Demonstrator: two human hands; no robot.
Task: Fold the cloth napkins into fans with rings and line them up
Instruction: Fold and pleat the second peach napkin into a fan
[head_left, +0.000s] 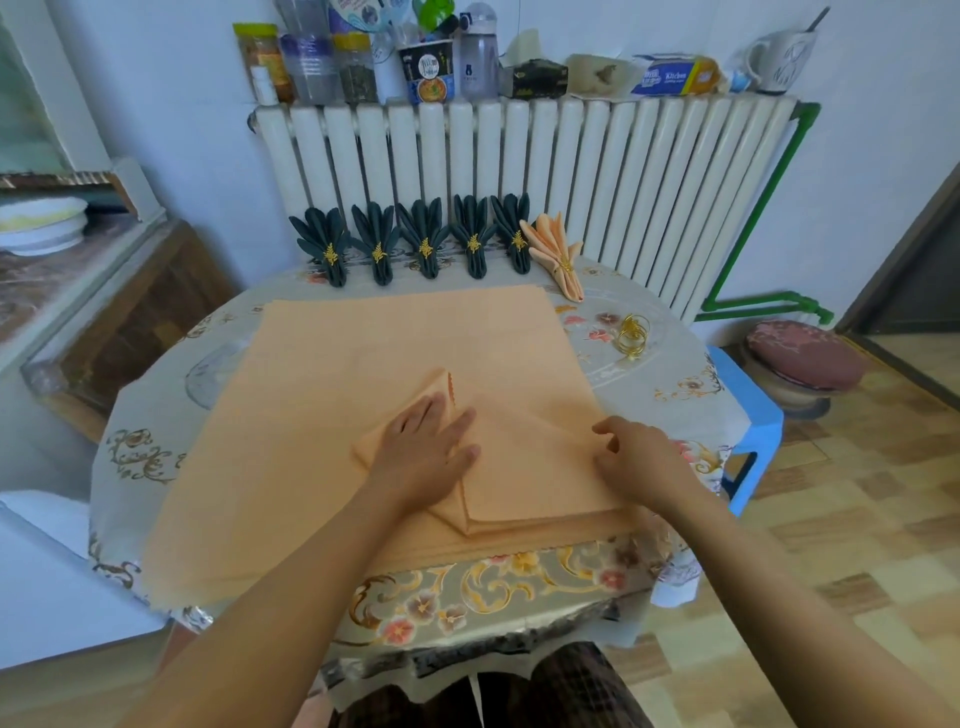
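While the left hand (423, 447) lies flat with straight fingers on the folded peach cloth napkin (524, 467), the right hand (636, 460) pinches that napkin's right edge between curled fingers. The two hands are apart, one on each side of the fold. This napkin sits on a stack of spread-out peach cloths (405, 338) covering most of the round worktop (519, 582) with its flowered cover.

At the far edge, five dark green fan-folded napkins (426, 239) with gold rings stand in a row against the white radiator (519, 156), and one finished peach fan (558, 254) leans at the right end. Spare gold rings (632, 335) lie to the right, well apart from the hands.

The likely risk is drag: the cloth beneath is the same soft fabric, so a pull on the edge could shift or wrinkle the lower layers and skew the pleats. The leaning peach fan also looks ready to tip.
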